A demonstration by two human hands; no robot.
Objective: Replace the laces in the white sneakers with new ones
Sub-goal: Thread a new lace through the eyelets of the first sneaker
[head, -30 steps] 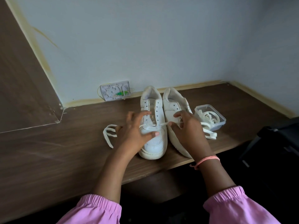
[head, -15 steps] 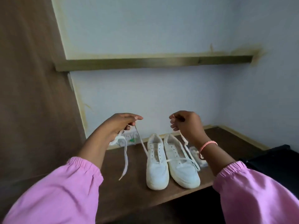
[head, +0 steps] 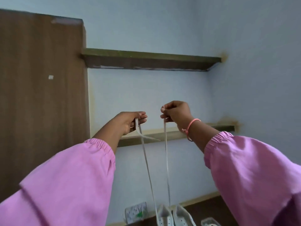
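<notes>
Both my hands are raised high in front of the wall. My left hand [head: 130, 122] pinches one end of a white lace [head: 147, 163], whose tip sticks out to the right. My right hand [head: 175, 114] pinches the other end, level with the left and a little to its right. The two strands hang down, pulled taut, to the left white sneaker [head: 163, 216] at the bottom edge. The right white sneaker [head: 183, 217] stands beside it; only the heels of both show.
A wall socket plate [head: 136, 212] sits left of the sneakers. A clear plastic box [head: 209, 222] peeks in at the bottom right. Two wooden shelves [head: 146, 60] cross the wall above the desk, and a brown panel [head: 40, 95] fills the left.
Both hands have lifted from the sneaker up to shelf height, drawing the lace ends taut. The view has tilted up, so the desk and most of the sneakers have dropped out of sight.
</notes>
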